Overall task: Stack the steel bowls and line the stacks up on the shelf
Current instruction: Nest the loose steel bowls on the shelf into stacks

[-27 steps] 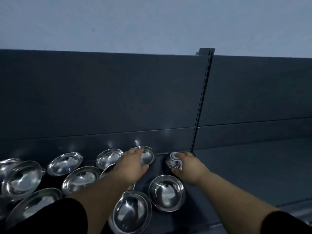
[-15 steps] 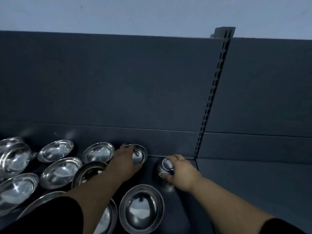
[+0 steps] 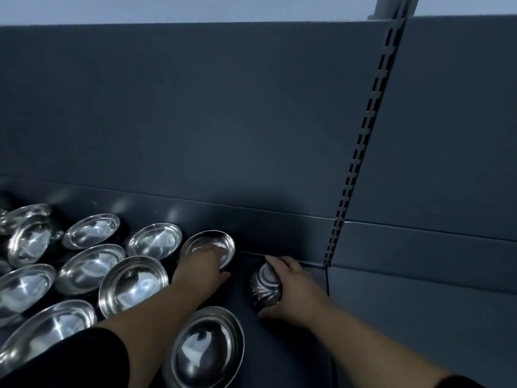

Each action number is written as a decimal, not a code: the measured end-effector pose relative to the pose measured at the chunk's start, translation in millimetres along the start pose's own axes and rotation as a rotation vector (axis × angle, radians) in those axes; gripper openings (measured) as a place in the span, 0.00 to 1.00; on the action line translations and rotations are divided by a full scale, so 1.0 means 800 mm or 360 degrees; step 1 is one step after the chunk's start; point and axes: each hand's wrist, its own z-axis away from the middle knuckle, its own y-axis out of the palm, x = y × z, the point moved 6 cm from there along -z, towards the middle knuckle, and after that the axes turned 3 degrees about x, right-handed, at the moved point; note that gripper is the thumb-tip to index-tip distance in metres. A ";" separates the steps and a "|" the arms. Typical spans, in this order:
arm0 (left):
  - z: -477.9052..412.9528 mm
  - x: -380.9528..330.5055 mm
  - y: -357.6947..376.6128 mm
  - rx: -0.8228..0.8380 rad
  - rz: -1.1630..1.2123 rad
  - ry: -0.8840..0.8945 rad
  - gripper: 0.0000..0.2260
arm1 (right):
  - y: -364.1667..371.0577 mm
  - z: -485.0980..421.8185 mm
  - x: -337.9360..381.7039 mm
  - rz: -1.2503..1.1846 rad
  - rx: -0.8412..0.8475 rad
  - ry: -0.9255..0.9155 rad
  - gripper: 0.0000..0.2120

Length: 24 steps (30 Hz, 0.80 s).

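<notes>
Several shallow steel bowls lie spread over the dark shelf [image 3: 391, 317] on the left. My left hand [image 3: 201, 268] reaches into the rearmost bowl [image 3: 205, 242] by the back panel, fingers over its rim and thumb under its near edge. My right hand [image 3: 293, 287] grips a small overturned steel bowl [image 3: 264, 287] with a ribbed outside, standing on the shelf to the right of that bowl. Another steel bowl [image 3: 207, 348] lies close to me between my forearms.
A dark back panel [image 3: 223, 121] rises behind the shelf. A slotted upright [image 3: 363, 135] divides it from the bay to the right. More bowls crowd the left, such as one steel bowl [image 3: 133, 284] beside my left forearm.
The view has tilted and moved closer. My left hand has closed over the rear bowl's rim. My right hand has shifted round the overturned ribbed bowl, which now lies nearer to me.
</notes>
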 end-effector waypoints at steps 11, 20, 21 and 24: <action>0.026 -0.024 -0.007 0.0152 0.0240 0.0254 0.11 | -0.035 0.058 -0.007 -0.1690 -0.0275 0.0415 0.32; 0.062 -0.053 -0.058 0.0064 0.0955 0.0557 0.24 | -0.041 0.112 0.027 -0.1865 -0.0120 0.0544 0.27; 0.065 -0.056 -0.070 -0.0014 0.1007 0.0595 0.28 | -0.044 0.115 0.034 -0.1808 -0.0111 0.0525 0.28; 0.088 -0.069 -0.103 -0.0029 0.0927 0.0873 0.28 | -0.048 0.128 0.064 -0.1656 -0.0036 0.0494 0.31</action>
